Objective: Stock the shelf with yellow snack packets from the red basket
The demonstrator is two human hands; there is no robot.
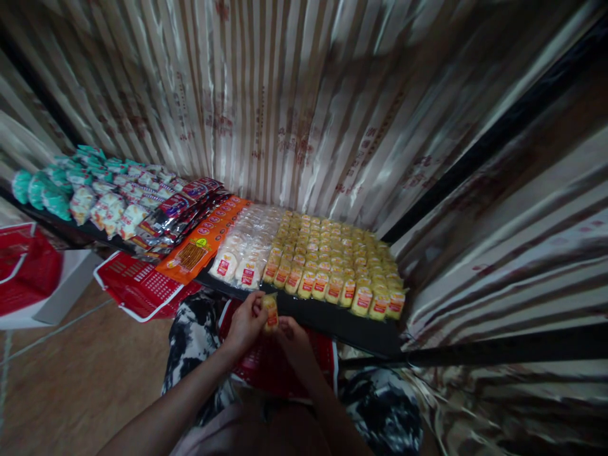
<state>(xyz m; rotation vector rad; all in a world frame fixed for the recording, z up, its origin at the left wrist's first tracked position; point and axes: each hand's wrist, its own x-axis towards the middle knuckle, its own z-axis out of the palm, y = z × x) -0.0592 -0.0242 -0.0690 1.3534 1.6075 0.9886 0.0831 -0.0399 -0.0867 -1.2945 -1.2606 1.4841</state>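
Observation:
Pinched between the fingers and thumb of my left hand [247,322] is a small yellow packaged cake [270,310] in a clear wrapper with a red and white label. My right hand [293,341] is closed at the lower right corner of the same pack. The pack is held just in front of the black shelf [332,313]. On that shelf stand several rows of matching yellow packs [327,266]. Left of them are white round packs [242,253] in clear wrappers with red labels.
Further left lie orange snack bags [192,250], dark shiny packets [178,212], white packets [111,209] and green packs [54,196]. Red bags [142,291] sit below the shelf, one also under my hands. A striped curtain [285,114] hangs behind, with a black pole [441,171] at right.

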